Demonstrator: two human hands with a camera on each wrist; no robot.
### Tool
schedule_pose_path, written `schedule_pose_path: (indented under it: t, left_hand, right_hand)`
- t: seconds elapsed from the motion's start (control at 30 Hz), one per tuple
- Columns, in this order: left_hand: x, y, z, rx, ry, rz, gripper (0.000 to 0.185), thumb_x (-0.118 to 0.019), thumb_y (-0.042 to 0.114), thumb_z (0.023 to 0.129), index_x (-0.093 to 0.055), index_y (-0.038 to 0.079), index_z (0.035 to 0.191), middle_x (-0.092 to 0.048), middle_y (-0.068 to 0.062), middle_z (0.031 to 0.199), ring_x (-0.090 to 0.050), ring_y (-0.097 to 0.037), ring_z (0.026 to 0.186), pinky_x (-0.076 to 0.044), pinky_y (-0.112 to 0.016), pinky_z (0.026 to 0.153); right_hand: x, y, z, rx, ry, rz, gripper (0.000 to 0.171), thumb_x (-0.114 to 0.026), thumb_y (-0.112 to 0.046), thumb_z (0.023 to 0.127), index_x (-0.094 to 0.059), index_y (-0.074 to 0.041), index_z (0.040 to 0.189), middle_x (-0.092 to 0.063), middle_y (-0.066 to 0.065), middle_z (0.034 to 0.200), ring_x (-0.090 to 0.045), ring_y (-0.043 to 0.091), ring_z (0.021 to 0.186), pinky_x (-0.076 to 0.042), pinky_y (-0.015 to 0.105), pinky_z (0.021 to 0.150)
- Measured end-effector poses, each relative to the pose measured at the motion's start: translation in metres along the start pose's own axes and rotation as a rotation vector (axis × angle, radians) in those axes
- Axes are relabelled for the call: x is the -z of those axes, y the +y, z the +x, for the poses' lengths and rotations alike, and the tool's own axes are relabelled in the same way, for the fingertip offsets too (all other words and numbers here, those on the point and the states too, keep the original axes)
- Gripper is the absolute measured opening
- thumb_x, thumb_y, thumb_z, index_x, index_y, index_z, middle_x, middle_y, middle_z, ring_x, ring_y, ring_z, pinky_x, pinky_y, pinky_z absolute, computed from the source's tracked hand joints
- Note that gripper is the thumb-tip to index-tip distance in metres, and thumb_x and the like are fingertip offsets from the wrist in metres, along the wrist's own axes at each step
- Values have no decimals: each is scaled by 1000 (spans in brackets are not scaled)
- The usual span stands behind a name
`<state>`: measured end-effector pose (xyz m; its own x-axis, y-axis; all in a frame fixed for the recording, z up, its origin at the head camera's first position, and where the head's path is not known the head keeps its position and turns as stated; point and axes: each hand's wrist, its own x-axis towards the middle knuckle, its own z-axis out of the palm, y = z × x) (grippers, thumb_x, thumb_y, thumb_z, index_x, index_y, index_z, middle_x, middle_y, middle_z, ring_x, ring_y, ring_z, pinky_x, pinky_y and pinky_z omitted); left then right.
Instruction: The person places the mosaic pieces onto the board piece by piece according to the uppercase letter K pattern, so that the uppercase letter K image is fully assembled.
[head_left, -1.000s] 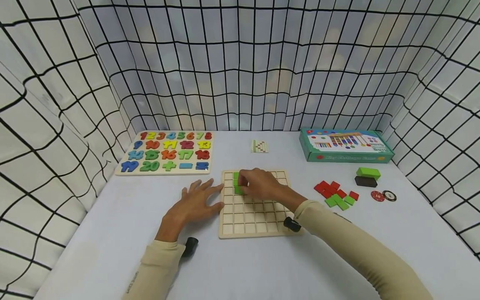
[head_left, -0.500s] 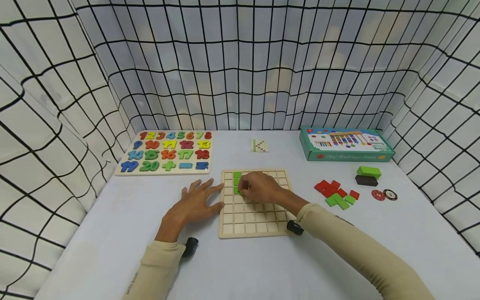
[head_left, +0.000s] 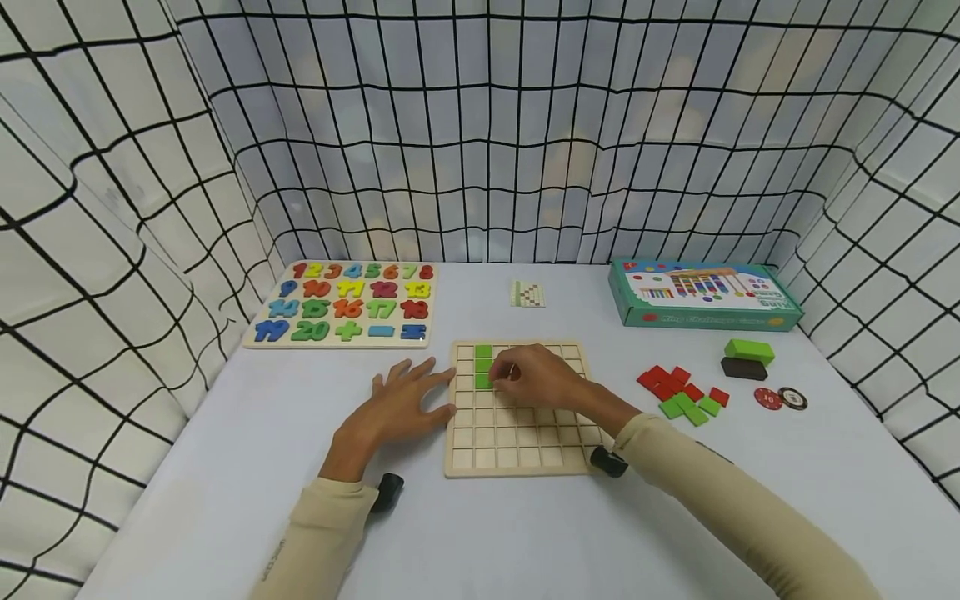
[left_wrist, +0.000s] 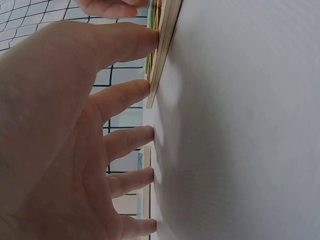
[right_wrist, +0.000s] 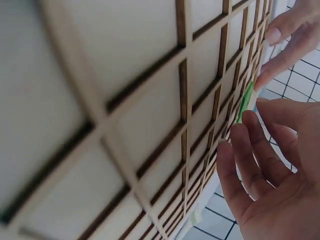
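Left hand (head_left: 397, 404) lay flat, fingers spread, bracing wooden grid board (head_left: 517, 433) at 9 o'clock. Right hand (head_left: 542, 377) pinched green tile (head_left: 484, 381) over third cell of board's far-left column. Risk judged: tilted tile jamming on dividers, or board sliding toward 12.

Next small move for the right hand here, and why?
Probably press the green tile flat into its cell and let go: the right hand pinches it third in the green column on the grid board, and the right wrist view shows it tilted. The left hand steadies the board's edge.
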<state>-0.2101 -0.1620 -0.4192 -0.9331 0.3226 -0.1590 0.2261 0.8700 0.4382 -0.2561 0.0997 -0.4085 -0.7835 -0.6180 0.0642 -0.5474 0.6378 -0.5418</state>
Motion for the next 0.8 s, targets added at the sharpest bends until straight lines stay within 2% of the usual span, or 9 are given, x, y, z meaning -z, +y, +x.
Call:
schedule_pose_path:
  t: [0.17,0.33,0.6,0.8]
  left_hand:
    - [-2,1,-3,11,2,-5,66,-66,43,102,-46,25,162,-30,-16,173,-14,-51,160,-7,-81,121]
    - [-3,1,-5,11,8,-7,66,-66,41,102,-47,25,162,-31,-16,173,-15,-51,160,-7,-81,121]
    - [-3,0,-5,3,7,4,65,-65,42,102,-46,26,163,-31,-16,173,-15,-51,160,-8,-81,121]
    - [-2,0,-2,-2,0,7,66,-64,44,102,-45,26,163,-29,-15,174,-14,-50,160,-8,-80,122]
  right_hand:
    - [14,8,-14,-36,19,21,10,-75,-14,98,-77,-12,108,-73,-6,96,-64,11,87,-55,28,78]
    - [39,21,-37,-73,56,-7,13,-77,-13,97,-78,-9,110,-74,-4,96,-64,14,89,-54,29,75]
    - [80,55,-94,-194,98,-67,16,-77,-12,96,-77,-7,111,-73,-1,96,-62,15,84,-52,29,64]
    - [111,76,-141,-333,39,-139,24,-76,-20,97,-75,-4,115,-74,4,102,-66,20,91,-57,35,72]
